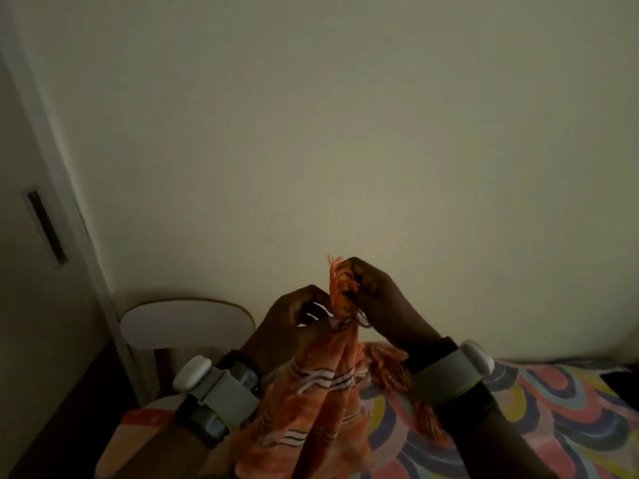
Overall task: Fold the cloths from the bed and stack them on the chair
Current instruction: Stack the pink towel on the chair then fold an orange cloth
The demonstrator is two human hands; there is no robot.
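An orange cloth point(311, 402) with white and dark stripes and a fringed edge hangs bunched in front of me, above the bed. My left hand point(294, 319) pinches its gathered top from the left. My right hand point(373, 288) pinches the fringed corner a little higher, on the right, with the fringe sticking up past the fingers. The two hands are close together. The chair point(186, 323), with a pale rounded back, stands beyond my left hand against the wall; its seat is mostly hidden.
The bed point(539, 409) carries a sheet with colourful swirls, at the lower right. A plain wall fills the upper view. A white door with a recessed handle point(45, 226) stands at the left, close to the chair. Both wrists wear grey bands.
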